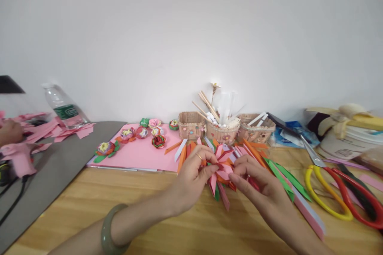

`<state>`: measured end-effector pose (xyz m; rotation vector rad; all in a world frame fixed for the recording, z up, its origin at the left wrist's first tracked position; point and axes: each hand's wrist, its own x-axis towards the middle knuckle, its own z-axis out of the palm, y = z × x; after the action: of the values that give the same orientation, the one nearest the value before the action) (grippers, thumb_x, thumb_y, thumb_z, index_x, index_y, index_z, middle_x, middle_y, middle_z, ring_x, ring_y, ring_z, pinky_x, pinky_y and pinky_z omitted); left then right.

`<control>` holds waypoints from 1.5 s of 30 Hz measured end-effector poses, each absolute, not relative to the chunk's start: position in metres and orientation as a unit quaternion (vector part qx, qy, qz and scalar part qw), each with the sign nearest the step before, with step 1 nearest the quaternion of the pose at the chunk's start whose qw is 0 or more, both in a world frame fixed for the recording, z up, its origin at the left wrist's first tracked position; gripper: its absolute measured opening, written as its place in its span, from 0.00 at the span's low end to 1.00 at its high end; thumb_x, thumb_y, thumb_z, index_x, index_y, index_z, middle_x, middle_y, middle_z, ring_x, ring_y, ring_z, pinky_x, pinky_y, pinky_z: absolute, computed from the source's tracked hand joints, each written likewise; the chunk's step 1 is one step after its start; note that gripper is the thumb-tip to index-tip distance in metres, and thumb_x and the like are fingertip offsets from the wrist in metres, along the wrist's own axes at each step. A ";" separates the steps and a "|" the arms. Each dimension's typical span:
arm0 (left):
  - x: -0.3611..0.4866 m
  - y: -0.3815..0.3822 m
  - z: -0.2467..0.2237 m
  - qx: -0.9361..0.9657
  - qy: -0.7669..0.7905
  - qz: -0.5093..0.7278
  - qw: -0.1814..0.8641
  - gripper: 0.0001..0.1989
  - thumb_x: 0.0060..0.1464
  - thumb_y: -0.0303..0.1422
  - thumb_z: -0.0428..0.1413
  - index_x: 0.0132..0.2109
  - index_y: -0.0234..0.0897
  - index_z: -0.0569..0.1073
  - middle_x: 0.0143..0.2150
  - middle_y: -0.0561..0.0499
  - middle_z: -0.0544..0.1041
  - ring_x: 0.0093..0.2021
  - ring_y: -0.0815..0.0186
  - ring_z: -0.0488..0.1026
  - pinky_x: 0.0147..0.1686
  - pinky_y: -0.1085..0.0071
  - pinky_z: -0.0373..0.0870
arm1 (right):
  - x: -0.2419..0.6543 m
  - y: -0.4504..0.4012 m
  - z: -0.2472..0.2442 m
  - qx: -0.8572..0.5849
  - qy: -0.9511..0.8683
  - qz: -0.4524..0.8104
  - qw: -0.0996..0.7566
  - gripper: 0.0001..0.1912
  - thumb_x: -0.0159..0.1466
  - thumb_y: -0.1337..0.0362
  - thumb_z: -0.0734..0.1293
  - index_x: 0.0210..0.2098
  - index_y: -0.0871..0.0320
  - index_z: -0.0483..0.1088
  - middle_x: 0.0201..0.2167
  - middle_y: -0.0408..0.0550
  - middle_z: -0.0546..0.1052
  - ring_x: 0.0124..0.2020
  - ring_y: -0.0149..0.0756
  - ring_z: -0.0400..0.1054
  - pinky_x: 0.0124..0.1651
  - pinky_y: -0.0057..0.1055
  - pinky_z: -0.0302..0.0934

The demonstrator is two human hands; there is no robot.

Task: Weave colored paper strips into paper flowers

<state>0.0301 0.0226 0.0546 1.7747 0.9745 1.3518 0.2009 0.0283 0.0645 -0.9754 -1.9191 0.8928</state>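
Note:
My left hand [193,179], with a ring and a green bangle [110,229], pinches a petal of a folded paper flower [224,173] from the left. From the right, my right hand [257,179] holds the same flower between thumb and fingers. The flower has pink, red and orange pointed petals, with some green below. Folded strips in orange [253,152], white and green [291,181] lie behind and beside it. My fingers hide part of the flower.
Three woven baskets [191,126] stand by the wall. Finished paper flowers sit on pink paper [137,154] at left. Red-handled scissors [347,193] lie right. A bottle [64,107], pink glue gun [19,158] and another person's hand [11,131] are far left.

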 end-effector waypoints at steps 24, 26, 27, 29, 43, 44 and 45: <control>0.035 0.020 0.050 0.597 0.374 0.592 0.392 0.03 0.55 0.29 0.48 0.33 0.37 0.63 0.35 0.51 0.62 0.38 0.68 0.61 0.41 0.72 0.58 | 0.199 0.031 0.069 -0.393 -0.768 0.338 0.376 0.15 0.59 0.57 0.62 0.19 0.57 0.66 0.23 0.43 0.67 0.27 0.34 0.62 0.31 0.30 0.56; 0.035 0.021 0.050 0.580 0.366 0.592 0.423 0.03 0.54 0.30 0.49 0.32 0.36 0.64 0.34 0.52 0.62 0.38 0.68 0.61 0.40 0.73 0.59 | 0.199 0.031 0.068 -0.395 -0.767 0.340 0.374 0.15 0.59 0.58 0.63 0.19 0.57 0.66 0.23 0.43 0.67 0.27 0.34 0.62 0.32 0.30 0.56; 0.035 0.022 0.051 0.568 0.363 0.588 0.448 0.03 0.53 0.31 0.50 0.32 0.36 0.64 0.34 0.52 0.63 0.37 0.68 0.61 0.39 0.73 0.59 | 0.200 0.032 0.068 -0.397 -0.766 0.340 0.375 0.14 0.58 0.58 0.63 0.19 0.57 0.66 0.23 0.43 0.67 0.27 0.34 0.62 0.31 0.30 0.56; 0.034 0.024 0.052 0.527 0.365 0.579 0.504 0.06 0.51 0.34 0.53 0.32 0.36 0.64 0.33 0.53 0.63 0.35 0.69 0.62 0.36 0.74 0.59 | 0.202 0.033 0.067 -0.401 -0.760 0.340 0.383 0.15 0.58 0.58 0.63 0.18 0.57 0.64 0.22 0.42 0.66 0.25 0.33 0.61 0.29 0.29 0.54; 0.031 0.030 0.049 0.481 0.312 0.457 0.679 0.13 0.42 0.37 0.62 0.31 0.34 0.68 0.30 0.53 0.69 0.31 0.72 0.66 0.34 0.75 0.60 | 0.203 0.031 0.080 -0.388 -0.754 0.352 0.396 0.08 0.58 0.60 0.64 0.25 0.55 0.71 0.26 0.44 0.74 0.30 0.35 0.67 0.33 0.29 0.62; 0.031 0.030 0.048 0.485 0.315 0.450 0.680 0.13 0.42 0.36 0.62 0.31 0.34 0.68 0.30 0.53 0.70 0.31 0.72 0.66 0.34 0.75 0.60 | 0.203 0.031 0.079 -0.391 -0.755 0.349 0.395 0.09 0.58 0.60 0.64 0.24 0.55 0.71 0.25 0.44 0.74 0.28 0.35 0.67 0.32 0.29 0.62; 0.031 0.030 0.048 0.489 0.322 0.448 0.676 0.12 0.43 0.36 0.61 0.32 0.34 0.69 0.31 0.52 0.71 0.32 0.72 0.67 0.33 0.76 0.61 | 0.202 0.031 0.078 -0.393 -0.755 0.341 0.398 0.08 0.57 0.60 0.65 0.25 0.55 0.71 0.25 0.44 0.74 0.28 0.35 0.67 0.30 0.28 0.62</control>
<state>0.0310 0.0302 0.0477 1.0989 0.7236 1.0075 0.2024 0.0306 0.0776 -0.9963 -1.9123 0.8640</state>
